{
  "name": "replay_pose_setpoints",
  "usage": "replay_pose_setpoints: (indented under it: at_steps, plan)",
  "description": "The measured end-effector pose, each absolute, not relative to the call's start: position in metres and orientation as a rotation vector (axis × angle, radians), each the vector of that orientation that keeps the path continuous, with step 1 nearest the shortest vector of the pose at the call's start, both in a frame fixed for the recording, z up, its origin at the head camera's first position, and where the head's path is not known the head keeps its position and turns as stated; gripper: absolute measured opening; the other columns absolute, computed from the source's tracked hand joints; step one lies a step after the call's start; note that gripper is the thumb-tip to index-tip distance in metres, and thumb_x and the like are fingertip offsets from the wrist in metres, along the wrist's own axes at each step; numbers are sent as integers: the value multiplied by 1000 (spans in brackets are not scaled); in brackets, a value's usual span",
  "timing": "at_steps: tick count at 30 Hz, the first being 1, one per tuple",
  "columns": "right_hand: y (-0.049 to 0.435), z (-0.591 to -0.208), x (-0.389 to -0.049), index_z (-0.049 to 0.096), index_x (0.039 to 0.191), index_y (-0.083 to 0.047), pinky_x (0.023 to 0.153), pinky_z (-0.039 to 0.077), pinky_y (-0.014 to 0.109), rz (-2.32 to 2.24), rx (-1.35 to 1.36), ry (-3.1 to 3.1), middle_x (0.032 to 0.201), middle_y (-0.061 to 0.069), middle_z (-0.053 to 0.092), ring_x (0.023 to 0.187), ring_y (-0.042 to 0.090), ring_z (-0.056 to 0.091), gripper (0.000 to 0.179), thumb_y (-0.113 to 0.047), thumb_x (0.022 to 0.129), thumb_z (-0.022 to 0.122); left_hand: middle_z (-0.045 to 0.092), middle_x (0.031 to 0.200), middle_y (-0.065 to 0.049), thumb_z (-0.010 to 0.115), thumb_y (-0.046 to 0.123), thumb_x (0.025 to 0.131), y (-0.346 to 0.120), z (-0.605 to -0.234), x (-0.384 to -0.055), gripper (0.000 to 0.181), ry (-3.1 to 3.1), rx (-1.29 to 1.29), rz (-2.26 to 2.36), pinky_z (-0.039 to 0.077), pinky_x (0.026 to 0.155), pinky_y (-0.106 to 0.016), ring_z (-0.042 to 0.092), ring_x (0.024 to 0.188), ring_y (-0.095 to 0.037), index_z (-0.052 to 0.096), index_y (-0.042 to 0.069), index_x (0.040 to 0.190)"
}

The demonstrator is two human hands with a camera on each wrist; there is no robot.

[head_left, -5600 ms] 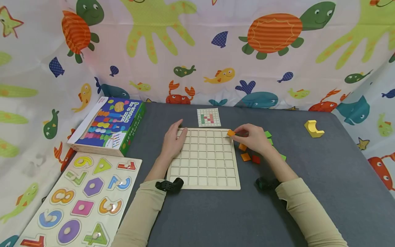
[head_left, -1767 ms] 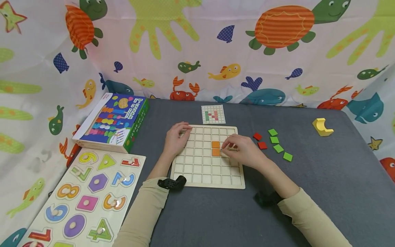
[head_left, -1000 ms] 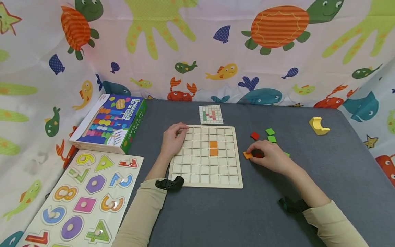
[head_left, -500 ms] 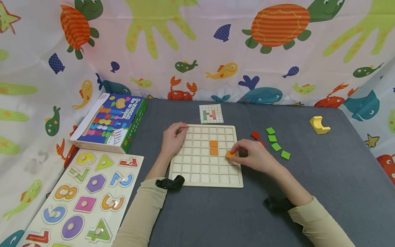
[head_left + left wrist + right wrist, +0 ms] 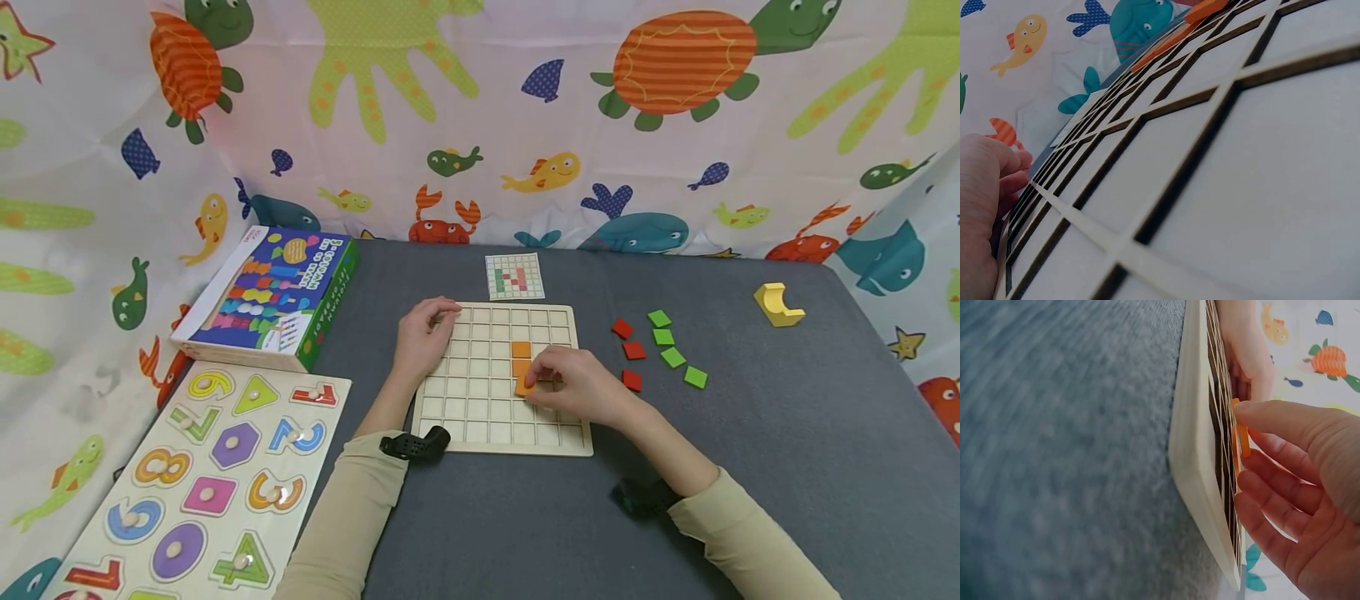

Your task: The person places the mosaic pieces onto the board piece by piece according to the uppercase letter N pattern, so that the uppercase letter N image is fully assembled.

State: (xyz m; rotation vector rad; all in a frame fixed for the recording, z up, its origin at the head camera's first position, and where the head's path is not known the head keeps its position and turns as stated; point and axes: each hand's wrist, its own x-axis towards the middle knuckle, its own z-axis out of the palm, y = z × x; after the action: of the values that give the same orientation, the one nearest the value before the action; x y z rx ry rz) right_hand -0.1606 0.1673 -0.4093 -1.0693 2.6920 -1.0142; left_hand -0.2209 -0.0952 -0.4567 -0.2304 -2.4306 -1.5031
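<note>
My right hand [image 5: 581,385] pinches an orange square tile [image 5: 522,387] between thumb and fingers, low over the gridded wooden board [image 5: 465,433]. In the right wrist view the tile [image 5: 1244,442] stands tilted at the board's surface, under the thumb. Directly beyond it, two orange tiles [image 5: 521,350] lie in adjoining cells of one column. My left hand [image 5: 423,340] rests along the board's upper left edge with bent, relaxed fingers. The left wrist view shows those fingers [image 5: 1013,164] at the board's rim.
Right of the board lie three red tiles [image 5: 633,350] and several green tiles [image 5: 672,357]. A small grid card [image 5: 514,276] with a coloured pattern sits behind it. A yellow curved block [image 5: 778,306] is farther right. At left are a game box [image 5: 262,292] and a number-and-shape puzzle board [image 5: 247,350].
Two orange tiles have come to lie in the board's cells. My right hand has carried another orange tile leftward from the table to just below them. The left hand stays at the board's edge.
</note>
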Motion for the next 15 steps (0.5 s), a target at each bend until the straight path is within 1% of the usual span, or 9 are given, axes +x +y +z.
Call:
replay_pose_setpoints:
  at_steps: [7, 12, 15]
  plan:
    - [163, -409, -160, 68, 91, -15, 74, 50, 29, -961, -1071, 2701, 93, -3, 62, 84, 15, 58, 15, -16, 81, 80, 65, 118, -5, 61, 15, 97, -96, -458, -222, 17, -2439, -227, -1518, 48, 95, -36, 55, 120, -18, 74, 8, 106]
    - [162, -410, -160, 70, 91, -17, 70, 47, 28, -932, -1077, 2695, 94, -5, 62, 81, 14, 55, 10, -14, 84, 76, 65, 117, -5, 62, 14, 97, -96, -457, -222, 17, -2432, -228, -1525, 47, 96, -36, 54, 122, -18, 74, 8, 105]
    - [164, -409, -160, 71, 92, -17, 71, 49, 29, -953, -1072, 2697, 94, -5, 63, 82, 14, 56, 10, -14, 84, 76, 66, 117, -4, 62, 15, 97, -96, -457, -222, 16, -2433, -222, -1523, 47, 96, -35, 54, 122, -17, 74, 8, 105]
